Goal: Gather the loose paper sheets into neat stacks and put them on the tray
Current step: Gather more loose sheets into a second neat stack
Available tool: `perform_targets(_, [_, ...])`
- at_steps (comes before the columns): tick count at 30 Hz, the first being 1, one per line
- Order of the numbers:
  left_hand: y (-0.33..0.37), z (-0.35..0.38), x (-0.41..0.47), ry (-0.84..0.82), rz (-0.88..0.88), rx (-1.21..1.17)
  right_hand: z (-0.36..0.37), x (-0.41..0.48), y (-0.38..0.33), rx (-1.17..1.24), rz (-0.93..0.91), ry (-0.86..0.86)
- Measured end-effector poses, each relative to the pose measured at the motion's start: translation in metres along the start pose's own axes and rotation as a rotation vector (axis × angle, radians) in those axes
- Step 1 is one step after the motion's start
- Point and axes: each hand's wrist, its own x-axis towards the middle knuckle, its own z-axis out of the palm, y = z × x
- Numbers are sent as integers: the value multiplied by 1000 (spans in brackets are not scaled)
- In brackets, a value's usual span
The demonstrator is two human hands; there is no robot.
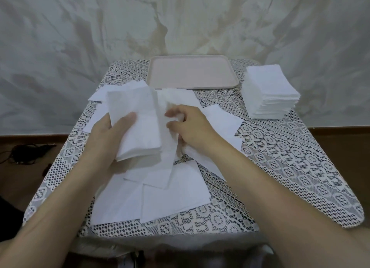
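**While one hand holds, the other feeds**

So that it stays square, I'd guess, the left hand (106,135) grips the bundle of sheets (138,127) lifted off the cloth (280,167), thumb across its face. The right hand (192,127) pinches a single sheet at the bundle's right edge. Loose sheets (174,199) overlap beneath both hands. The tray (230,83) sits at the far edge, no stack on it yet. A tall finished stack (268,93) stands just right of it, so the path forward looks open.
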Motion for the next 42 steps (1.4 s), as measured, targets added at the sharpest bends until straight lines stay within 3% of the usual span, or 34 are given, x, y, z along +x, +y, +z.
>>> perform_targets(5, [2, 3, -1, -36, 16, -18, -32, -9, 7, 73, -11, 174])
perform_targets(14, [-4, 28, -13, -105, -3, 41, -67, -45, 31, -162, 60, 132])
perform_targets(20, [-6, 34, -9, -111, -19, 39, -80, -58, 20, -270, -12, 159])
perform_targets(32, [-5, 30, -10, -124, -28, 31, -75, -84, 21, -153, 56, 45])
perform_targets(38, [-2, 24, -11, -104, -19, 9, -83, -73, 12, -61, 19, 186])
perform_targets(42, [-2, 21, -7, -86, -25, 1, -79, -69, 14, -41, 34, 115])
